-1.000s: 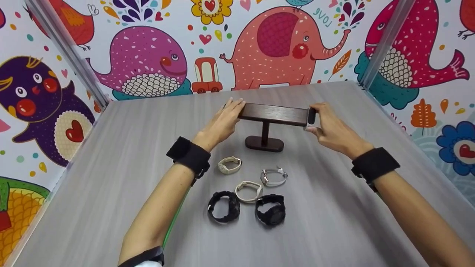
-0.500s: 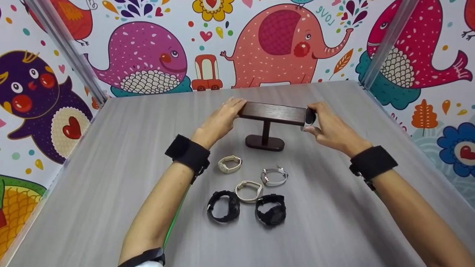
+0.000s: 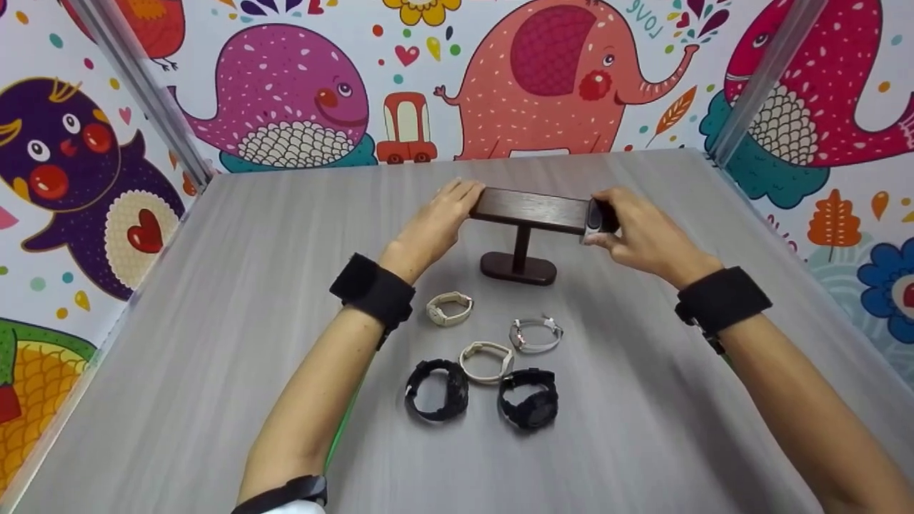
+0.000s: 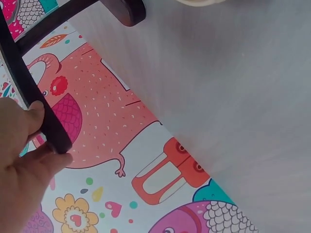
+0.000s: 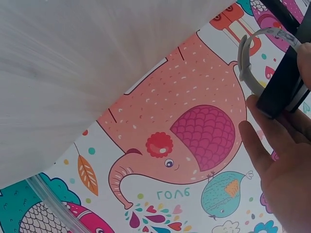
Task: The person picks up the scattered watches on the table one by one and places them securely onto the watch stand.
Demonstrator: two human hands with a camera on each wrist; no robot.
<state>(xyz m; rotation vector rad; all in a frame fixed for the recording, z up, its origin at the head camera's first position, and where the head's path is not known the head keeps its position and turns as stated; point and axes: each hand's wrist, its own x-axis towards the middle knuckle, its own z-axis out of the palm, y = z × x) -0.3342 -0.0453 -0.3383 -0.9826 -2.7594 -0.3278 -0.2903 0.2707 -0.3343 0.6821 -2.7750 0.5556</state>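
A dark wooden watch stand (image 3: 532, 208) rises from its oval base on the grey table. At the bar's left end my left hand (image 3: 428, 232) grips it, thumb and fingers pinching the tip (image 4: 59, 138) in the left wrist view. My right hand (image 3: 643, 232) holds a smartwatch (image 3: 593, 216) with a dark face and pale strap at the right end. The strap (image 5: 246, 68) loops around the bar and hangs below it in the right wrist view. The bar's dark end shows outside the watch, between it and my right palm.
Several watches lie in front of the stand: a cream one (image 3: 437, 315), a light grey one (image 3: 537, 348), another cream band (image 3: 485, 378), and two black ones (image 3: 457, 392) (image 3: 537, 410) nearest me. Patterned walls (image 3: 300, 86) border the grey table (image 3: 285, 214).
My right hand has slid the smartwatch slightly left along the bar, so the bar's end now shows beyond it. My left hand keeps its grip. The head view has shifted slightly.
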